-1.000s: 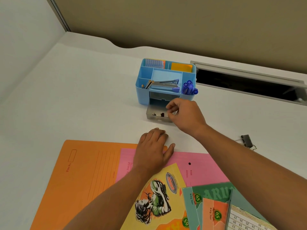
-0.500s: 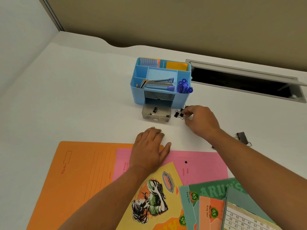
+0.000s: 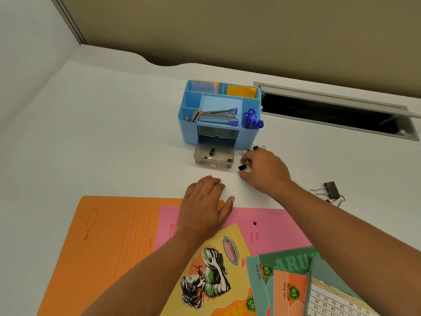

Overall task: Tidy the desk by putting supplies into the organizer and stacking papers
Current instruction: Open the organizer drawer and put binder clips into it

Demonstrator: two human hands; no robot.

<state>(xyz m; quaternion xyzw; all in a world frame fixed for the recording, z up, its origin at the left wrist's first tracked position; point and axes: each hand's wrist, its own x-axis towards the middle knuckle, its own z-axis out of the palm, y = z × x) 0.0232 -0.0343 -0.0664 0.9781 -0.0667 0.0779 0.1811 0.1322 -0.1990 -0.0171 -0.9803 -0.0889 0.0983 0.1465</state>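
Note:
A light blue organizer [image 3: 185,130] stands mid-desk with a stapler [image 3: 218,115], pencils and blue pens [image 3: 251,120] in its compartments. Its clear drawer [image 3: 200,159] is pulled out with small black binder clips inside. My right hand [image 3: 265,171] sits just right of the drawer, fingers pinched on a small black binder clip [image 3: 242,167]. More small clips [image 3: 256,148] lie behind its fingers. My left hand [image 3: 206,206] rests flat on the pink folder's [image 3: 273,229] top edge. An orange folder [image 3: 109,242] lies under it.
A larger grey binder clip [image 3: 331,190] lies on the desk to the right. A yellow illustrated notebook [image 3: 218,274] and several green and orange notebooks [image 3: 291,286] overlap at the near right. An open cable slot [image 3: 330,112] runs along the back right beside a beige wall.
My right hand left the drawer, moved right to the loose clips beside the organizer, then drew back toward me with a small clip in its fingers. My left hand stayed put.

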